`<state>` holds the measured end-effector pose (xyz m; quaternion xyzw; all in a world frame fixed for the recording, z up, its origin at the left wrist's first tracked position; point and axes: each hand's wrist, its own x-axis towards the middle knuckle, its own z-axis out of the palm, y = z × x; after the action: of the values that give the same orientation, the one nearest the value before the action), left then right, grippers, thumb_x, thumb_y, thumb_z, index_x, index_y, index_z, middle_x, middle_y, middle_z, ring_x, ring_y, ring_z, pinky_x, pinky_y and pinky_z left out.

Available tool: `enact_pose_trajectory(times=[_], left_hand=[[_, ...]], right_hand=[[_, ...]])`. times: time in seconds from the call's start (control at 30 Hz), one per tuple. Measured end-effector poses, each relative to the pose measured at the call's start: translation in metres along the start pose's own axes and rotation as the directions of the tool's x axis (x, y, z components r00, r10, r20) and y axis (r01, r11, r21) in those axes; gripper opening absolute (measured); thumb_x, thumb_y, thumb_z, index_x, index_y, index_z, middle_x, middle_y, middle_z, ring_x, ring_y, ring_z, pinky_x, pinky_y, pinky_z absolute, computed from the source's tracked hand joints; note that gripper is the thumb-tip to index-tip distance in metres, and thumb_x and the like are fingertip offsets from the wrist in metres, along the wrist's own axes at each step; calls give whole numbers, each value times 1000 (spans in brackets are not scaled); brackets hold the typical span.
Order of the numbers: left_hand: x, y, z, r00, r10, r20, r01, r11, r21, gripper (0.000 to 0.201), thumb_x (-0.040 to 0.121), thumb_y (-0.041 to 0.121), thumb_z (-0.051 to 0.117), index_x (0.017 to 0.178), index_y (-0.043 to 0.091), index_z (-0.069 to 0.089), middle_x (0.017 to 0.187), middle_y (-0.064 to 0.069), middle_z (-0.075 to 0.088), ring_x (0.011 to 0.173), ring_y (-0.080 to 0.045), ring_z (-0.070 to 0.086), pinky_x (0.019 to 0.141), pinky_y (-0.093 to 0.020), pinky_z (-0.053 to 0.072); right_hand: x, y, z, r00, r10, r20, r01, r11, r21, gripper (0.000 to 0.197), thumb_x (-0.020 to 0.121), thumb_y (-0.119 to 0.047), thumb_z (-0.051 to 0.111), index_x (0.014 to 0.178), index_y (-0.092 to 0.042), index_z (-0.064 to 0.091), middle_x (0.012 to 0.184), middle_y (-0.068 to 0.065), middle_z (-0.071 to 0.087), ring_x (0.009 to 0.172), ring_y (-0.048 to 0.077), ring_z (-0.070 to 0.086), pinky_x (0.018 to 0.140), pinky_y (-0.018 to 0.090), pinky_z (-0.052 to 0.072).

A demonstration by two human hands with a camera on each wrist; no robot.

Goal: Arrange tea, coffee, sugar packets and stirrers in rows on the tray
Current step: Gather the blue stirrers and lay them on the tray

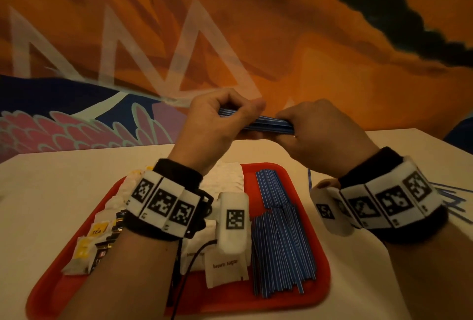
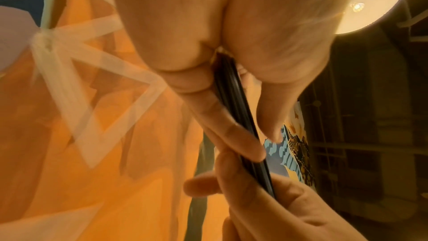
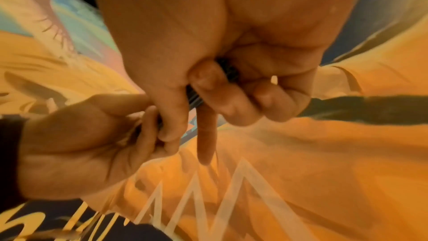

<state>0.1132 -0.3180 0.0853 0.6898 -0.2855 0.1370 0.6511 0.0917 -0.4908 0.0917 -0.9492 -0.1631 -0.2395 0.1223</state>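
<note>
Our fingers are curled round a bundle of blue stirrers, thumb against fingertips, pinching it from both ends; we hold it level in the air beyond the far edge of the red tray. The left hand closes on one end and the right hand on the other, backs turned up toward us, both wrists raised and bent slightly inward so the bundle runs across between them. In the left wrist view the thumb and a long finger press the dark sticks flat together; in the right wrist view two fingertips curl over them while one finger lies straight along the bundle.

Going from largest to smallest: the white table carries the tray, and on the tray lie, from left to right, a row of tea packets, a thin dark row we take for coffee packets, sugar packets marked brown sugar, and a wide bed of stirrers filling the right side. A few loose stirrers remain on the table, off the tray to the right.

What could go wrong, as we judge it: the sticks are thin and smooth, so a slack pinch at either end could let some slide out and scatter over the laid rows. Setting the bundle down askew would cross the sticks already lying there, whose lower ends look a little fanned. Our forearms hang low over the packets and could brush them out of line
</note>
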Motion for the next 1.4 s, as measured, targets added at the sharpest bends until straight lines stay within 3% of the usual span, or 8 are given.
enact_pose_trajectory(times=[0.17, 0.37, 0.5, 0.6, 0.8, 1.0, 1.27, 1.4], left_hand=[[6, -12, 9, 908, 208, -362, -66, 927, 368, 38, 97, 24, 62, 65, 16, 45, 56, 5, 44, 48, -2, 48, 47, -13, 40], [8, -15, 2, 831, 331, -446, -67, 857, 511, 41, 92, 14, 57, 57, 23, 37, 52, 8, 36, 46, -5, 35, 50, -22, 36], [5, -5, 4, 876, -74, -477, 74, 997, -19, 32, 94, 48, 61, 82, 20, 51, 61, 6, 47, 45, -11, 41, 44, -27, 37], [-5, -2, 20, 896, -398, -199, 345, 903, -256, 44, 94, 56, 54, 107, 14, 55, 79, 0, 56, 46, -5, 45, 42, -20, 37], [10, -11, 56, 848, -519, -110, 471, 831, -295, 18, 105, 21, 48, 96, 6, 49, 59, -1, 47, 39, -7, 43, 36, -18, 36], [52, -32, 42, 662, -748, -51, 746, 650, 147, 20, 98, 9, 45, 78, 10, 46, 44, -2, 48, 29, -6, 37, 28, -13, 28], [53, -98, 52, 398, -905, -151, 727, 211, 654, 35, 100, 14, 54, 66, 11, 48, 48, -3, 49, 44, -10, 40, 53, -19, 31], [49, -98, 69, 367, -916, -160, 621, 113, 776, 40, 104, 15, 47, 65, 9, 45, 35, 0, 45, 24, -7, 38, 34, -13, 31]], right_hand=[[-2, -8, 7, 1000, 16, -11, -16, 998, -56, 21, 97, -48, 51, 87, -33, 62, 68, -8, 54, 65, 17, 54, 60, 35, 49], [-3, -16, 23, 992, 116, 41, -109, 982, -153, 27, 99, -45, 48, 101, -22, 62, 72, -4, 43, 69, 21, 51, 60, 32, 39], [0, -14, 22, 978, 208, 26, -204, 973, -105, 19, 99, -31, 48, 107, -17, 59, 72, -2, 37, 72, 24, 48, 63, 34, 37], [2, -7, 18, 955, 297, -14, -298, 953, -52, 13, 97, -24, 49, 104, -17, 59, 72, -2, 35, 76, 26, 47, 66, 36, 37], [1, -8, 28, 965, 240, 101, -234, 970, -73, 13, 93, -23, 55, 106, -21, 55, 89, 1, 51, 78, 23, 48, 69, 36, 40], [0, 28, 14, 936, 100, 336, -154, 978, 138, 61, 83, -38, 76, 138, -28, 52, 106, -9, 66, 95, 13, 60, 79, 28, 46], [2, 61, 1, 944, 140, 298, -223, 937, 268, 43, 87, -44, 71, 122, -22, 66, 106, -5, 66, 93, 12, 60, 80, 27, 45], [0, 68, -10, 957, 155, 247, -236, 908, 345, 39, 87, -44, 71, 119, -22, 66, 85, -13, 58, 93, 12, 63, 67, 25, 46]])
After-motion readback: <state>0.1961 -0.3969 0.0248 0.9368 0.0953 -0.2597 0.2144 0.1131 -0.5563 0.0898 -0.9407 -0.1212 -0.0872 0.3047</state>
